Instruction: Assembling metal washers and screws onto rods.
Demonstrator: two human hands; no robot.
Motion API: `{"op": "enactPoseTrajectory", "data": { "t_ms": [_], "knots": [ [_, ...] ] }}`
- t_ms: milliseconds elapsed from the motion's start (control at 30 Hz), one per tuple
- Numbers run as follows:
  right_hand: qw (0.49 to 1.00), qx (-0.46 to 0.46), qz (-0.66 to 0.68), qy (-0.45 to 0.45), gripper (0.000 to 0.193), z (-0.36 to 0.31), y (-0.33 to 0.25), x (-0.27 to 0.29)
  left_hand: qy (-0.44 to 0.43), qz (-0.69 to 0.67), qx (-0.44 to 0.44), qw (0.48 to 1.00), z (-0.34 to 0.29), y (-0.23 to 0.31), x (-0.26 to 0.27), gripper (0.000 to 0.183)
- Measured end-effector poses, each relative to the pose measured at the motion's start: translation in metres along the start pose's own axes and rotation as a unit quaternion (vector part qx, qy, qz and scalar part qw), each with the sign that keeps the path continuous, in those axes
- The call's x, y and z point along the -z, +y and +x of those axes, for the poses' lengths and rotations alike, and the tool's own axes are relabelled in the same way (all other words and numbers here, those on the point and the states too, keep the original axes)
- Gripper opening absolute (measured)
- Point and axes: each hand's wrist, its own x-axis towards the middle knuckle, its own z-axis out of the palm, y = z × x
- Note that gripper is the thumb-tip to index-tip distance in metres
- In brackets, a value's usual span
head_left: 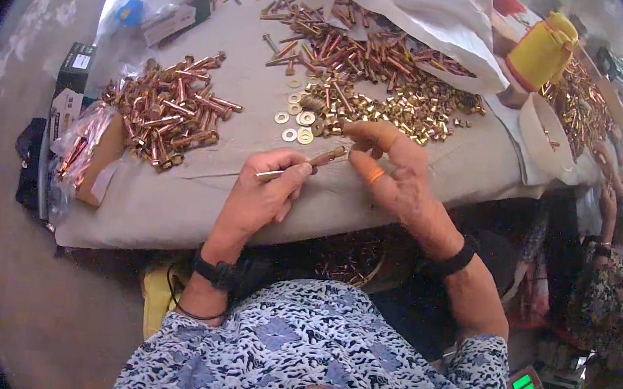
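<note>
Starting at the far left: one brown cardboard box (106,156), with a clear bag of bolts beside it at its left. Next along, one loose pile of bolts (172,106), far too tangled to count. Now into the middle, to the left hand (264,193), closed snugly, thumb and fingers pinching one slim metal piece (334,154), silvery at the left end, golden at the right, held tilted just above the near part of the cloth-covered table (208,221). Just beyond, roughly eight flat washers (299,138), some overlapping, so hard to number exactly. Behind those, one broad heap of bolts (373,59); nearer, one crowded spread of brassy nuts (412,118), uncountable. Across to the right hand (402,176), thumb and forefinger parted at the edge of the nuts, gripping nothing visible; cannot tell about the palm. Further right, one yellow jug (536,57) and one white bowl (532,126).
</note>
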Motion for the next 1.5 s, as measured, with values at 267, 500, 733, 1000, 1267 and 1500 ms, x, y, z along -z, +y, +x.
{"op": "enactPoseTrajectory", "data": {
  "t_ms": [267,500,733,1000,1267,1500],
  "knots": [
    [0.987,-0.067,-0.112,-0.094,0.016,0.001,-0.004,0.008,0.011,0.021,0.015,1.000,0.000,-0.007,0.004,0.017],
    [0.984,-0.097,-0.093,-0.117,0.022,0.000,-0.021,0.003,-0.031,0.083,-0.068,0.994,-0.001,-0.017,0.008,0.018],
    [0.982,-0.088,-0.157,-0.061,0.019,-0.003,-0.007,0.016,0.066,0.204,-0.119,0.969,0.011,0.003,0.045,0.025],
    [0.981,-0.001,-0.189,-0.042,0.015,0.008,0.006,0.006,0.346,0.164,-0.028,0.923,-0.001,0.069,0.164,0.032],
    [0.905,0.055,-0.357,-0.224,0.020,0.019,0.009,-0.046,0.044,0.099,0.081,0.991,-0.005,0.027,0.067,0.022],
    [0.921,0.053,-0.329,-0.201,0.010,0.017,0.014,-0.044,-0.007,0.052,0.089,0.995,-0.002,0.015,0.034,0.019]
  ]
}}
